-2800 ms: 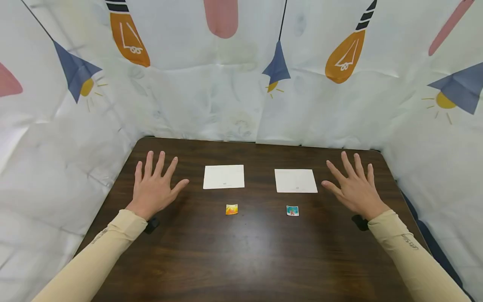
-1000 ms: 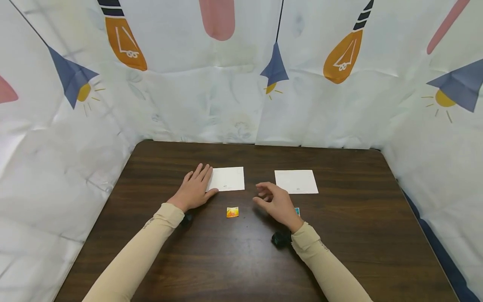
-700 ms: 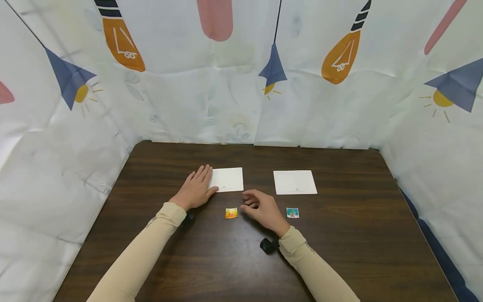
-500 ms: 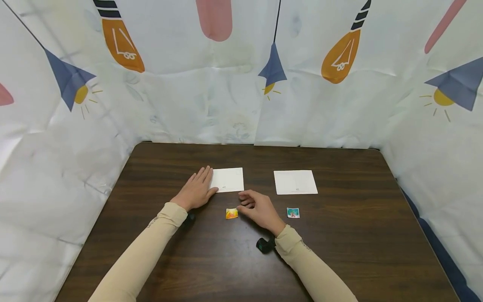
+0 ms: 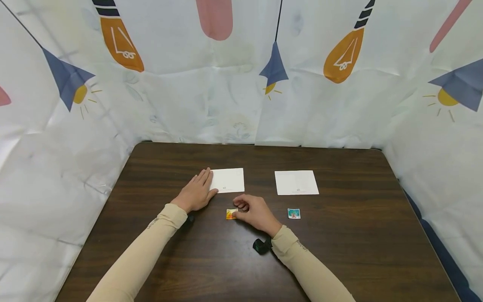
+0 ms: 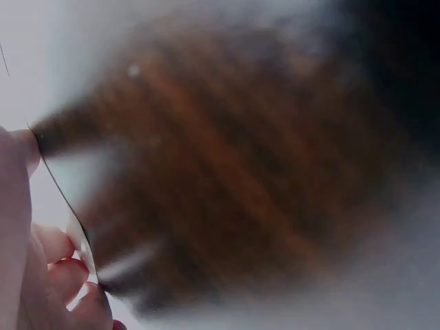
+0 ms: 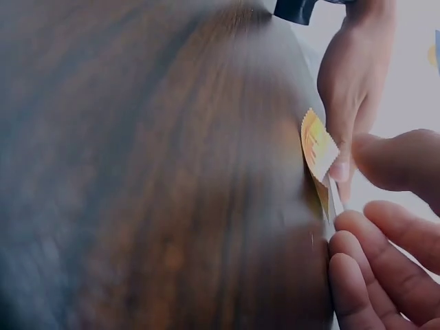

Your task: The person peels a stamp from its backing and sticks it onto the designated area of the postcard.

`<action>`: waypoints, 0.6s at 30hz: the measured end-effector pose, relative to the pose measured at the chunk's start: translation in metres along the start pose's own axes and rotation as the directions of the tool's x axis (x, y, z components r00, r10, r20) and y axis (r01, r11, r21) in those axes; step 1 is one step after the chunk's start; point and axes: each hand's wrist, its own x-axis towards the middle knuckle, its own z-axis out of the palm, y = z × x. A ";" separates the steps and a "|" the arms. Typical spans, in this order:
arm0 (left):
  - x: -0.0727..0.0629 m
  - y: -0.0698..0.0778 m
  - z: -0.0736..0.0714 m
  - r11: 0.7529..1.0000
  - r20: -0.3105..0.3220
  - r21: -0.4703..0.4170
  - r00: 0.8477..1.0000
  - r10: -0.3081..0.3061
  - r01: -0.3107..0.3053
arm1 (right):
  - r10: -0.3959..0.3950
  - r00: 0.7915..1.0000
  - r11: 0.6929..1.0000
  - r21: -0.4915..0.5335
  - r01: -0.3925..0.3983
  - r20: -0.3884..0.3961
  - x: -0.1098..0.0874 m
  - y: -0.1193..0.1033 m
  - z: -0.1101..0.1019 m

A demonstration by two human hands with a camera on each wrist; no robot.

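In the head view, your left hand (image 5: pixel 194 193) lies with its back upward and its fingers straight, gripping nothing, over the left edge of the left white card (image 5: pixel 229 180). Your right hand (image 5: pixel 257 213) is on the near side of that card, its fingers loosely bent and its thumb tip over the right part of the yellow stamp (image 5: pixel 229 214), which lies on the tabletop (image 5: pixel 362 222). To the right, the blue stamp (image 5: pixel 294 213) lies nearer to you than the right white card (image 5: pixel 297 183). A printed cloth (image 5: pixel 181 100) hangs past the far edge. In the left wrist view, you see only part of your left hand at the left border, and much of the surface is blurred. In the right wrist view, your right hand's thumb and fingertips stand apart with a narrow gap; the serrated yellow stamp is just beyond them, and you cannot tell whether the thumb touches it.
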 end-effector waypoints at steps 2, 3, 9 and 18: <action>-0.001 0.001 0.000 1.000 -0.006 0.006 1.000 0.004 -0.004 | -0.008 1.000 0.999 -0.033 0.008 0.012 0.000 -0.001 0.001; -0.002 0.001 0.000 1.000 -0.005 0.010 1.000 0.003 -0.003 | -0.013 1.000 0.999 -0.050 0.014 0.018 0.000 -0.002 0.002; -0.006 0.004 -0.002 1.000 0.018 0.030 1.000 0.000 -0.001 | -0.020 0.999 0.993 -0.116 0.024 0.039 -0.001 -0.006 0.004; -0.008 0.008 -0.002 0.999 0.049 0.049 0.999 0.010 -0.013 | -0.013 0.999 0.983 -0.183 0.020 0.042 0.002 -0.008 0.007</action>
